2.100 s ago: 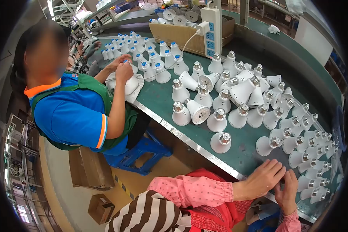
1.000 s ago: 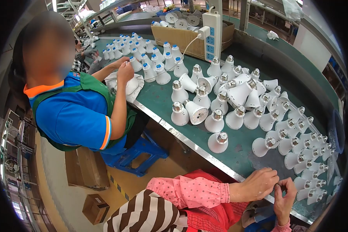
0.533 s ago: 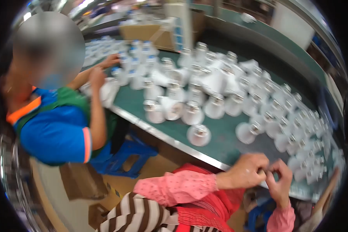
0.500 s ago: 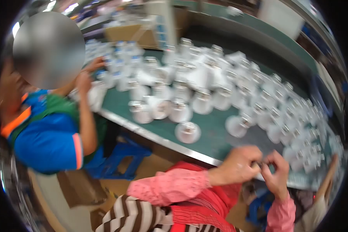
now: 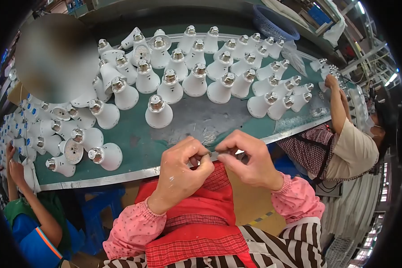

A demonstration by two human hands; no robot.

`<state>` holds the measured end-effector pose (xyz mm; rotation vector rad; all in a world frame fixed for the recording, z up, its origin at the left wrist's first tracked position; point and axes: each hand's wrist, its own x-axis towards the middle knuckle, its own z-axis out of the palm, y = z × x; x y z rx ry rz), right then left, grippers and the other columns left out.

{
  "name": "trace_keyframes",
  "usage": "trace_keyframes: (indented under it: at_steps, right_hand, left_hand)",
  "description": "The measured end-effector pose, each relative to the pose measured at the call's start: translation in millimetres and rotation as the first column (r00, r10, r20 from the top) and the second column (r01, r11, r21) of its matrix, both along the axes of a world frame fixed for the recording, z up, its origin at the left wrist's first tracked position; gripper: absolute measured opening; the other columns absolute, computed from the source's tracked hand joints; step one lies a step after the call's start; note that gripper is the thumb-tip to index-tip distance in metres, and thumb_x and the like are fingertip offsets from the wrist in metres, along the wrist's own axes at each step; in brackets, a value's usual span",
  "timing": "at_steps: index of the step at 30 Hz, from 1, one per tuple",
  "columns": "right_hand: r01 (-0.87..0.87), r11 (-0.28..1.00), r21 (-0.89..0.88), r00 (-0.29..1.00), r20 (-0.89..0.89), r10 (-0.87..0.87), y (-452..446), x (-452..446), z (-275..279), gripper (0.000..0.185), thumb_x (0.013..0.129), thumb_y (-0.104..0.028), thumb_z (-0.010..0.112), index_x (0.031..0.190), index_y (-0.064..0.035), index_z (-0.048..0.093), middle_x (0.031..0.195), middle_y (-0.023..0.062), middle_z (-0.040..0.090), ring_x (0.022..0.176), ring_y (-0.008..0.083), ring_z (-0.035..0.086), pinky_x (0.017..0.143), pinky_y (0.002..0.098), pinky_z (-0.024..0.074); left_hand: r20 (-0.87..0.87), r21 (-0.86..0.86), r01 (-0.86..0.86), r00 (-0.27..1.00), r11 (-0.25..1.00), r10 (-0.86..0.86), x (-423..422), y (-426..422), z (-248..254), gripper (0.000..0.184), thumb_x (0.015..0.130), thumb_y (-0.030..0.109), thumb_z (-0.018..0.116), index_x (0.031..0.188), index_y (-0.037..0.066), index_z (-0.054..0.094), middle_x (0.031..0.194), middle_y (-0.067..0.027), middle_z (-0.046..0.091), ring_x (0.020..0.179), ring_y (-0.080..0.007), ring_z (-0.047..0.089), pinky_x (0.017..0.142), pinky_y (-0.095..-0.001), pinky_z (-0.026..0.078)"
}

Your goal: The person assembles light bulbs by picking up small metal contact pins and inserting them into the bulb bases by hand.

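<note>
My left hand (image 5: 183, 172) is pinched closed just over the metal front edge of the green table (image 5: 134, 154). Close to its right, my right hand (image 5: 248, 158) is also pinched, thumb against forefinger. The fingertips of both hands nearly meet, and something tiny and dark shows between them, too small to make out. Beyond the hands, thin loose bits (image 5: 206, 135) lie on a grey worn patch of the table. The nearest white bulb housing (image 5: 159, 114) stands upright behind my left hand, its silver screw cap on top.
Many white housings (image 5: 194, 82) stand in rows across the table; some lie tilted at the left. A blue basket (image 5: 276, 23) sits at the back. One co-worker in blue (image 5: 35, 228) is at the left, another in beige (image 5: 355, 149) at the right.
The view has swung to the right, bringing the right-hand co-worker and blue basket into fuller sight. My hands stay pinched close together, now nearer the middle of the picture.
</note>
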<state>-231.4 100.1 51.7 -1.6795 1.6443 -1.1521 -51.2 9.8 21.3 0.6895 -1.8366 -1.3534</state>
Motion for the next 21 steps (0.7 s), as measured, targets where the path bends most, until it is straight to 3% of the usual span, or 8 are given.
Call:
trace_keyframes:
  at_steps: [10,13,16,17,20,21]
  right_hand:
    - [-0.052,0.998,-0.043,0.999,-0.010,0.051,-3.8,2.6,-7.4,0.008,0.087,0.005,0.069,0.091,0.0005,0.063,0.083,0.0062,0.059,0.067,0.0126,0.059,0.058,0.0283,0.0464]
    - [-0.072,0.995,-0.069,0.995,-0.067,0.067,-6.1,4.3,0.0,0.016,0.079,0.009,0.069,0.089,-0.0007,0.061,0.083,0.0093,0.059,0.070,0.0210,0.059,0.063,0.0323,0.0466]
    - [-0.162,0.945,-0.284,0.908,-0.418,0.030,-15.0,3.6,-2.4,0.019,0.075,0.005,0.069,0.087,-0.0020,0.056,0.081,0.0089,0.054,0.066,0.0256,0.057,0.058,0.0377,0.0481]
    - [-0.213,0.909,-0.359,0.828,-0.559,-0.027,-19.0,5.7,-1.7,0.023,0.070,0.004,0.070,0.085,-0.0031,0.054,0.081,0.0117,0.052,0.067,0.0327,0.055,0.059,0.0420,0.0488]
    - [-0.288,0.911,-0.294,0.706,-0.709,-0.006,-20.8,5.6,0.3,0.022,0.074,0.006,0.071,0.090,-0.0015,0.058,0.084,0.0141,0.055,0.070,0.0338,0.059,0.062,0.0417,0.0514]
    - [-0.225,0.929,-0.292,0.797,-0.604,0.003,-21.0,6.2,1.3,0.022,0.076,0.006,0.072,0.093,-0.0007,0.060,0.087,0.0141,0.057,0.072,0.0323,0.061,0.064,0.0407,0.0524]
  left_hand:
    - [0.027,-0.054,0.032,0.999,0.998,-0.031,4.6,3.1,2.8,0.008,0.079,-0.006,0.068,0.080,0.000,0.063,0.072,-0.0022,0.056,0.061,-0.0075,0.047,0.054,-0.0268,0.037]
    - [0.033,-0.086,0.040,0.999,0.995,-0.037,3.9,1.0,6.3,0.008,0.079,-0.006,0.068,0.080,-0.001,0.063,0.072,-0.0025,0.056,0.061,-0.0079,0.047,0.054,-0.0267,0.037]
    - [0.038,-0.115,0.034,0.999,0.993,-0.030,1.3,-0.4,2.6,0.007,0.080,-0.005,0.068,0.080,-0.001,0.062,0.072,-0.0030,0.055,0.062,-0.0079,0.047,0.055,-0.0264,0.038]
    - [0.035,-0.130,0.025,0.999,0.991,-0.021,-0.5,-1.4,0.4,0.007,0.081,-0.005,0.067,0.080,-0.001,0.062,0.072,-0.0033,0.055,0.062,-0.0079,0.047,0.055,-0.0263,0.038]
    - [0.076,-0.087,-0.002,0.997,0.996,0.009,-3.9,-5.0,-6.1,0.007,0.078,-0.004,0.068,0.079,0.000,0.062,0.071,-0.0089,0.057,0.059,-0.0153,0.054,0.056,-0.0300,0.044]
    - [0.072,-0.026,0.008,0.997,1.000,-0.007,-1.5,-6.3,-3.2,0.006,0.081,-0.003,0.068,0.081,0.000,0.063,0.072,-0.0069,0.058,0.060,-0.0129,0.054,0.056,-0.0291,0.044]
